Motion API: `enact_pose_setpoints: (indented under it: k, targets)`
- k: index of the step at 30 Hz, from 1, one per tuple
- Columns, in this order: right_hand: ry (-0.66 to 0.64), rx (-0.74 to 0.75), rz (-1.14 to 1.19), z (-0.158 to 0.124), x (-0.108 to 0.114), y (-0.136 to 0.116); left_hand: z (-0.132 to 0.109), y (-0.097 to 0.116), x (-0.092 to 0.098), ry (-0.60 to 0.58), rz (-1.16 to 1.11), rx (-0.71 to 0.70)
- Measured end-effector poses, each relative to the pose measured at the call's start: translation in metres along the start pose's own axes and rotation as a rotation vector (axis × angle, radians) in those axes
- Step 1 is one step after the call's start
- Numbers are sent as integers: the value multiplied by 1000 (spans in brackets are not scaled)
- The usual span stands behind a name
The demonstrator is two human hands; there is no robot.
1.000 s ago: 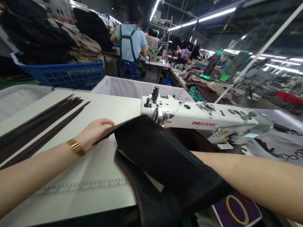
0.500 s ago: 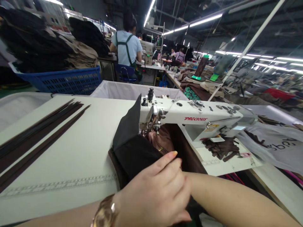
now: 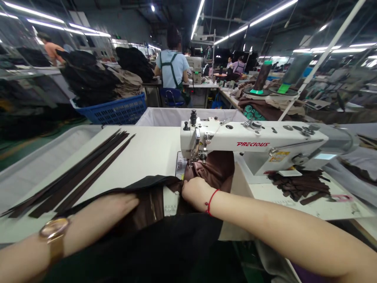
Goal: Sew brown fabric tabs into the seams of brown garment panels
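Note:
A dark brown and black fabric piece lies spread across the front of the sewing table, with a gold-toned zipper showing on its brown side. My left hand, a watch at its wrist, rests on this fabric with its fingers stretched out to the right. My right hand is closed on the fabric's edge, just in front of the sewing machine's needle area. Shiny brown lining bunches under the arm of the white sewing machine. The right fingertips are partly hidden.
Long dark strips lie on the white table at left. Short brown strips and a pink-handled tool sit at right. Behind are a blue basket of fabric, thread cones and a seated person.
My view has swung left. My left hand has moved left, away from my right arm. My right hand now shows at the fabric edge, and the black flap beside the machine has come down.

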State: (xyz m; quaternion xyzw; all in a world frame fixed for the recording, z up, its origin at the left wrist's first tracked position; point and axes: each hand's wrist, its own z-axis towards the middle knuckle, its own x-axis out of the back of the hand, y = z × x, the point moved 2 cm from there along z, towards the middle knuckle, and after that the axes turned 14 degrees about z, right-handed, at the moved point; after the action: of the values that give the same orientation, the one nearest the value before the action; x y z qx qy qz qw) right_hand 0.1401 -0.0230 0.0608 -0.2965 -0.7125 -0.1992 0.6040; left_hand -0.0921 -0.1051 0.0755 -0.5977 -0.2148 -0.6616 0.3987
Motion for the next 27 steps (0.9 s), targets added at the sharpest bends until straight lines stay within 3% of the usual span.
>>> enact_pose_setpoints:
  k: [2,5,9,14,19,23,27]
  targets:
    - [15,-31,7,-1,-1,-2,38,7,-2,-132,-68,-72]
    - [51,-92,5,-9,-5,-1,87,25,-14,-135,47,-34]
    - [110,-162,-14,-19,-13,3,114,28,-42,-103,128,58]
    - [146,-137,-31,-29,-26,5,109,13,-66,-42,126,-37]
    - [124,80,-31,-53,-31,41,86,30,-79,79,99,-184]
    - [184,311,-82,-71,-34,69,82,51,-75,143,102,-228]
    - [175,266,-50,-71,-25,60,88,56,-63,108,188,-262]
